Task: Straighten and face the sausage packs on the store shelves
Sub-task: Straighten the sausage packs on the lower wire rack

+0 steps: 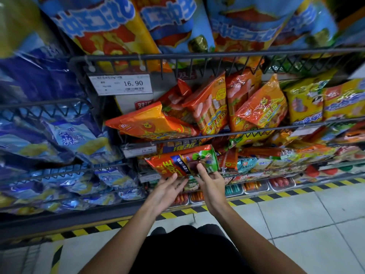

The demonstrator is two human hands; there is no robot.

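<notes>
Both bare forearms reach forward and up, converging at a sausage pack (183, 162). The left hand (167, 189) lies just below its lower edge, fingers straight, tips touching. The right hand (212, 179) lies below its right end, fingers extended against it.

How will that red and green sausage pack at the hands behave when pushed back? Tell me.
The red and green sausage pack has a glossy, crinkled wrapper, so it is probably slippery and flexes at the edges. The sausages inside likely keep its middle fairly stiff. It sits tilted, so it may slide askew.
</notes>
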